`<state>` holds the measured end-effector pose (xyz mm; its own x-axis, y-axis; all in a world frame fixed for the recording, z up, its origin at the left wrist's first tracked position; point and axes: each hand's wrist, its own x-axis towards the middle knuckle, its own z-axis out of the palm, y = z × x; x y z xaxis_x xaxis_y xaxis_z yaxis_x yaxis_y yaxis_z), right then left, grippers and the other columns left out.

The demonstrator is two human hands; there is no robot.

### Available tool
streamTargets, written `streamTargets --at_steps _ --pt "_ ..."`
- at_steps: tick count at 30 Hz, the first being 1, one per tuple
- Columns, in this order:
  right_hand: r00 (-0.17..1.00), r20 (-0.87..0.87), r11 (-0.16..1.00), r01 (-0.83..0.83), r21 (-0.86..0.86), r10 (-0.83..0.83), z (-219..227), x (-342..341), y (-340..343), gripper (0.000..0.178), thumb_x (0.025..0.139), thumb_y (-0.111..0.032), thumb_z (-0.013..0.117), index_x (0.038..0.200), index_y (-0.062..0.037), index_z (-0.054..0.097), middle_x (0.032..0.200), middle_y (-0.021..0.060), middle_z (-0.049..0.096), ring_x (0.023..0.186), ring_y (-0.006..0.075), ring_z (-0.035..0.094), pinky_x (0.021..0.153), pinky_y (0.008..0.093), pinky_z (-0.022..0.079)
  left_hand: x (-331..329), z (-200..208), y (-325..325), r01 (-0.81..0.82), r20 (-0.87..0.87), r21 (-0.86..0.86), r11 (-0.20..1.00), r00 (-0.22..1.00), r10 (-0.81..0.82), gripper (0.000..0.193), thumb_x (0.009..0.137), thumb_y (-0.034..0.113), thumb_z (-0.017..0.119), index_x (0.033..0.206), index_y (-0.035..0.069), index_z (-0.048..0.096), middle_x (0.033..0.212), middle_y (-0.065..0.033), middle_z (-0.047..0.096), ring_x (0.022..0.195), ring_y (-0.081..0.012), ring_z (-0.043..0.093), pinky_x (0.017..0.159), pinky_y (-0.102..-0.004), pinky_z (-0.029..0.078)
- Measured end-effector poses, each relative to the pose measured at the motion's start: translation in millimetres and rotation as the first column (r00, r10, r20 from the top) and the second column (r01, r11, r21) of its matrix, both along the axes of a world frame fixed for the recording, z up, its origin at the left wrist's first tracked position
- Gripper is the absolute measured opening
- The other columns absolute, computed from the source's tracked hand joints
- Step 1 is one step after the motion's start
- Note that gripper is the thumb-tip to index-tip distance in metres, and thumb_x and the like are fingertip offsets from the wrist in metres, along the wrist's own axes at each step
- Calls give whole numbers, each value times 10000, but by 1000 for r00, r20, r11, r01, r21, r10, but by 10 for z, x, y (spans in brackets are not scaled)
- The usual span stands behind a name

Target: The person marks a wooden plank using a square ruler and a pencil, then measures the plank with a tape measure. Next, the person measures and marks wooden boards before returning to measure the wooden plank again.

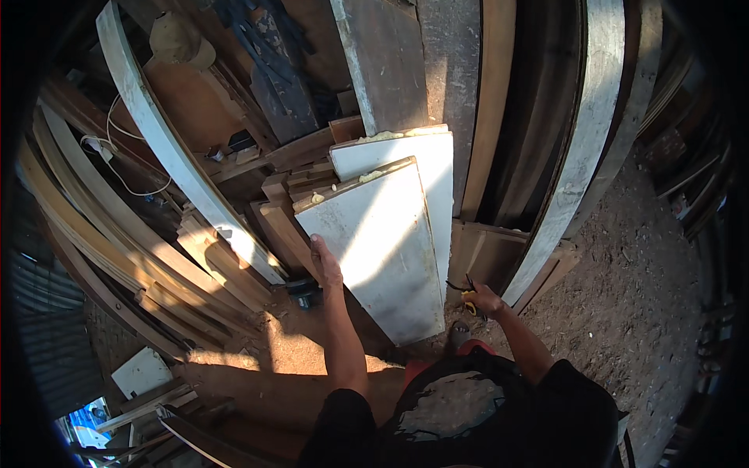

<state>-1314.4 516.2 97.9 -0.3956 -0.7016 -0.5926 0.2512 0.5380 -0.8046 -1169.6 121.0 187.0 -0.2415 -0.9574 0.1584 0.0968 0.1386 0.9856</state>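
Observation:
My left hand (328, 264) grips the left edge of a white panel (374, 242), which leans tilted in front of me. Dried yellowish foam clings to the panel's upper edge. Right behind it stands a second white panel (434, 168) with similar foam along its top. My right hand (487, 301), to the right of the panels, is closed round a small yellow-and-black tool (469, 303) that looks like a tape measure. A thin dark stick-like piece pokes out by those fingers; its kind is unclear. Part of the tool is hidden by the hand.
Long boards lean upright behind the panels, among them a pale plank (585, 125) at the right and a whitish one (156, 117) at the left. Wood strips (148, 257) are stacked at left. A cap (179, 40) hangs far left. Dirt floor (608, 288) lies at right.

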Motion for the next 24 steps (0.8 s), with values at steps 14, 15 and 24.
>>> streamTargets --at_steps 14,15,24 --pt "916 401 954 129 -270 -10 823 -309 -636 409 948 -234 675 1293 -50 555 973 23 643 825 108 625 705 284 536 532 367 1004 -10 -141 7 1000 990 10 612 994 670 495 758 113 401 766 60 394 769 -83 378 730 -298 365" --pt "919 385 962 180 -208 -88 832 -261 -597 329 949 -215 670 1218 -46 586 945 26 649 799 116 636 679 286 538 465 485 1093 -47 -127 29 998 991 51 621 990 681 490 754 114 392 761 58 387 766 -86 375 725 -302 364" --pt "858 342 882 450 -139 -383 1391 1 -360 199 945 -206 664 1027 -26 649 849 47 661 740 134 643 615 291 533 186 607 1006 -61 -132 -22 998 990 58 656 991 708 443 760 95 393 781 38 394 772 -111 367 701 -338 323"
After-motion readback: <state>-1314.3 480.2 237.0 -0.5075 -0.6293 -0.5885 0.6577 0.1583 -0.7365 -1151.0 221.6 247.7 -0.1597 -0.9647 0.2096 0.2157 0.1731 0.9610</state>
